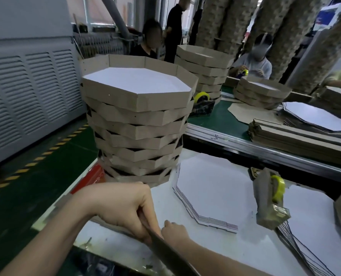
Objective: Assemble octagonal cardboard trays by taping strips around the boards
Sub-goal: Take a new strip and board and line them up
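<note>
- The left hand [123, 210] is at the near edge of the white tabletop [315, 216], its grip closed round the upper end of a brown cardboard strip [169, 253] that slants down toward the camera.
- The right hand [174, 232] is curled just beside the strip; I cannot tell whether its grip holds anything.
- A tall stack of finished octagonal trays [137, 124] stands behind the left hand.
- A low pile of white octagonal boards [211, 192] lies flat to the right of that stack.
- A tape dispenser [269, 202] with a yellow roll stands near the boards, apart from both hands.
</note>
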The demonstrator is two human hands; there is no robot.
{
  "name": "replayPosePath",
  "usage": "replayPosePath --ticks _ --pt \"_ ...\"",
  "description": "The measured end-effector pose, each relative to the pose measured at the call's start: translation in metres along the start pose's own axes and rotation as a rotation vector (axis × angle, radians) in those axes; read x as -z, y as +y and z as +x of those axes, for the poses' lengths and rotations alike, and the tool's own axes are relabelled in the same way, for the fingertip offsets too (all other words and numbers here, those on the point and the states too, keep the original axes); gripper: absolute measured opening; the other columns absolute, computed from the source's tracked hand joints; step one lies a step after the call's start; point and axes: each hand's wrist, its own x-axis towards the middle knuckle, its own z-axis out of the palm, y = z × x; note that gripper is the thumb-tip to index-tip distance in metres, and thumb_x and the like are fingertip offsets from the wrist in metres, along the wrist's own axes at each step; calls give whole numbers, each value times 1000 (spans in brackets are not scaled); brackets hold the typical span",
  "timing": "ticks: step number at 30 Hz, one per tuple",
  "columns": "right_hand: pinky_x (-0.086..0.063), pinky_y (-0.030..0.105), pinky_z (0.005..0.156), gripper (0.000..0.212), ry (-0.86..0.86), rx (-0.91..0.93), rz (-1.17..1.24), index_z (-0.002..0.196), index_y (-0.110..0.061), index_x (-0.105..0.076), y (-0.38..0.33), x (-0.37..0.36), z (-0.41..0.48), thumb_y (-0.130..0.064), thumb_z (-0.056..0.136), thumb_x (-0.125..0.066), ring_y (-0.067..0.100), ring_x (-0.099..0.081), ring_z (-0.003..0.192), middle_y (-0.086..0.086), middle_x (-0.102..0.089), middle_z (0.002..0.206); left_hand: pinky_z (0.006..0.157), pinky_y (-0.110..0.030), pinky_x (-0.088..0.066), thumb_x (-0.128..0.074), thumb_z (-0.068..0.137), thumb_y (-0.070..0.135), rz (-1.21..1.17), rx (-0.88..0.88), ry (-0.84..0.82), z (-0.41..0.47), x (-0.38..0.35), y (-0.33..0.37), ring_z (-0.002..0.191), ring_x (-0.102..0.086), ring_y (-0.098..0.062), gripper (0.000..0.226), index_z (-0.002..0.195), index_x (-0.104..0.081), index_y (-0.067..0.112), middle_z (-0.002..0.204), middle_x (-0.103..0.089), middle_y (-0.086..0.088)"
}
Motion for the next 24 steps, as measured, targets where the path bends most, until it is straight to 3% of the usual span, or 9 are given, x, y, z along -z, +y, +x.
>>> replayPosePath --ticks 5,7,10,14,16,18,20,21,24 --pt "-46 43 88 31 30 -51 131 121 -1 -58 4 2 -1 -17 94 -57 37 -57 114 18 -51 124 87 -32 -54 -73 85 16 20 -17 -3 4 0 0 94 -69 -8 26 109 -75 26 102 -74 16" --pt "-45 41 85 33 42 -58 258 117 -2 -56 9 5 -5 -26 94 -57 37 -57 112 18 -52 122 84 -28 -55 -73 85 16 20 -18 -6 5 1 -2 92 -70 -8 26 109 -75 26 101 -74 15" --pt "-42 35 78 53 27 -92 442 116 -7 -51 19 18 -15 -45 83 -69 33 -58 107 15 -55 120 79 -26 -55 -73 85 17 27 -8 -3 7 0 -4 89 -70 -12 25 108 -76 26 99 -75 11" --pt "-48 37 95 74 -132 -115 524 120 -18 -58 44 68 -38 -67 64 -66 22 -57 110 2 -61 124 65 -15 -47 -72 86 15 20 -16 -10 12 0 -1 74 -66 -3 22 108 -76 21 91 -75 10" --pt "-47 34 96 60 -51 -143 625 114 -18 -67 59 98 -54 -66 79 -62 18 -57 104 1 -65 118 73 -31 -54 -69 88 16 72 -19 -16 15 1 2 79 -66 -9 23 109 -75 22 94 -75 7" --pt "-46 30 83 41 122 -161 661 100 -14 -71 71 127 -73 -51 96 -55 18 -57 91 4 -67 99 90 -41 -52 -69 89 18 122 -41 -10 21 0 8 94 -67 -14 30 117 -71 25 103 -74 5" --pt "-43 28 71 36 256 -145 683 77 -18 -68 80 156 -100 -41 100 -53 14 -55 74 -1 -64 77 97 -36 -50 -70 88 20 147 -33 -10 31 -3 15 100 -66 -5 55 136 -53 40 107 -72 12" --pt "-41 28 67 38 317 -127 707 66 -21 -62 84 170 -114 -38 100 -54 11 -51 65 -5 -59 66 98 -34 -49 -71 88 23 161 -7 -15 36 -5 20 100 -65 -2 72 144 -34 50 108 -71 14" --pt "-37 27 61 42 491 -121 745 62 -14 -60 95 200 -157 -31 100 -56 9 -43 54 -4 -50 57 103 -37 -47 -72 86 33 219 80 8 56 -15 31 112 -61 -6 112 139 22 61 128 -64 11"
